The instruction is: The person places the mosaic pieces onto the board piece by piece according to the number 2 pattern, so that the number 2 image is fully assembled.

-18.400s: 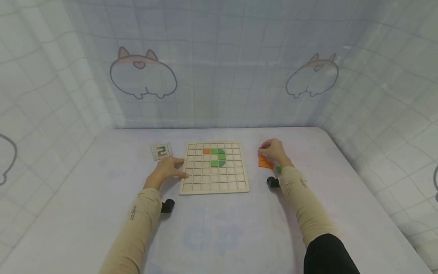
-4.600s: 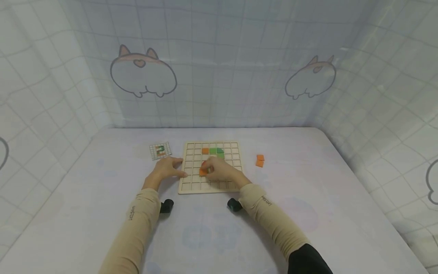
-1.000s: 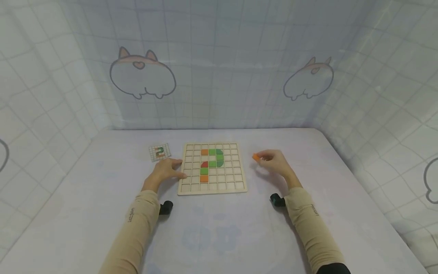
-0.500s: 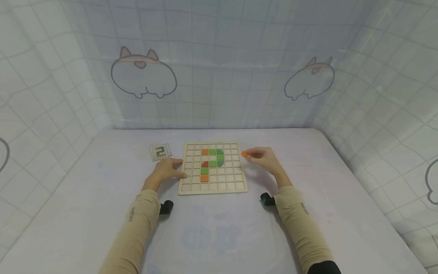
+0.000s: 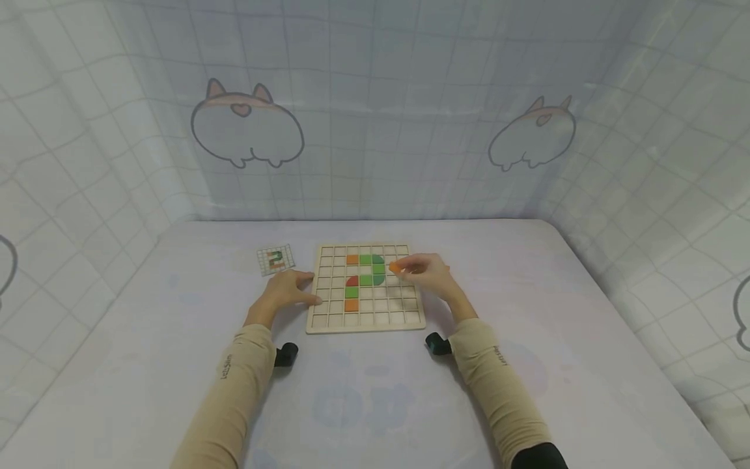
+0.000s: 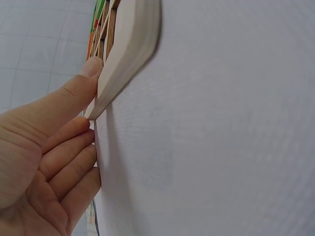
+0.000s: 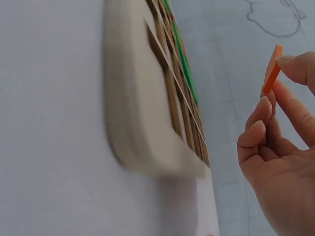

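Note:
My right hand pinches an orange square tile between thumb and forefinger, above the right part of the wooden grid board. On the board, several tiles form a curved line: an orange tile at the top, green squares, dark green rounded tiles, a red rounded tile and an orange tile lowest. My left hand rests at the board's left edge, thumb touching the rim, other fingers loosely extended beside it.
A small pattern card with a printed grid lies left of the board. Another orange tile shows partly behind my right hand. Black wrist cameras stick out from both sleeves. A patterned curtain hangs behind the white table.
Over the last second my right hand has carried the orange tile leftward from the table onto the area over the board. Earlier, red, green and orange tiles were added below. The left hand stays put.

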The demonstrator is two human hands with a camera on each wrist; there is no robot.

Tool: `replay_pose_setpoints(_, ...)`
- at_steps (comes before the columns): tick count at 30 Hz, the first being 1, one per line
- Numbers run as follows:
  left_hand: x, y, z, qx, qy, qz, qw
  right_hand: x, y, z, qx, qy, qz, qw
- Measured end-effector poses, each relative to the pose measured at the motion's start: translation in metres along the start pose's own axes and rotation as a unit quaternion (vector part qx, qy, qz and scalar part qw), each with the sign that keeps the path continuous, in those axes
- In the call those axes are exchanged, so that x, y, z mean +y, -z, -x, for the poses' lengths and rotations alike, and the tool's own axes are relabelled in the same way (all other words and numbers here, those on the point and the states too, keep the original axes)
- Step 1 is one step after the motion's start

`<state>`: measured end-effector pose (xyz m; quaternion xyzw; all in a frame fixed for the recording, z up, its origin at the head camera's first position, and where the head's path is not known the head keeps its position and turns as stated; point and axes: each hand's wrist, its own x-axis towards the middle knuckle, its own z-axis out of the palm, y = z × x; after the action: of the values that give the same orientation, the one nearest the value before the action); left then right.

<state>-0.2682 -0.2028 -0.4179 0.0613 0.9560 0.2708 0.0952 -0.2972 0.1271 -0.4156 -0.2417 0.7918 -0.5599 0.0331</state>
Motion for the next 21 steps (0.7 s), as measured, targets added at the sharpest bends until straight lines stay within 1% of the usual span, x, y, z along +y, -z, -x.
replay_pose_setpoints(4, 0.002, 0.001, 0.002, -0.002, -0.002, 0.0, 1.0, -0.003, -0.009, -0.001, -0.02, 0.006, 0.0, 0.9998)
replay_pose_setpoints(6, 0.002, 0.001, 0.003, -0.001, 0.001, 0.003, 1.0, -0.005, -0.013, -0.002, -0.027, 0.003, -0.003, 0.9996)
replay_pose_setpoints(10, 0.003, 0.002, 0.003, 0.002, -0.001, 0.001, 1.0, -0.006, -0.02, -0.007, -0.039, 0.009, 0.013, 0.9991)
replay_pose_setpoints(16, 0.002, 0.002, 0.003, 0.005, -0.004, 0.001, 1.0, -0.004, -0.03, -0.014, -0.08, 0.024, 0.018, 0.9963)
replay_pose_setpoints(19, 0.002, 0.002, 0.003, 0.005, -0.006, 0.0, 1.0, -0.005, -0.035, -0.016, -0.095, 0.025, 0.035, 0.9946)
replay_pose_setpoints(20, 0.002, 0.002, 0.003, 0.005, -0.006, 0.001, 1.0, -0.01, -0.036, -0.014, -0.101, 0.025, 0.044, 0.9936)
replay_pose_setpoints(21, 0.002, 0.002, 0.003, 0.005, -0.006, 0.001, 1.0, -0.011, -0.037, -0.015, -0.106, 0.026, 0.053, 0.9927)
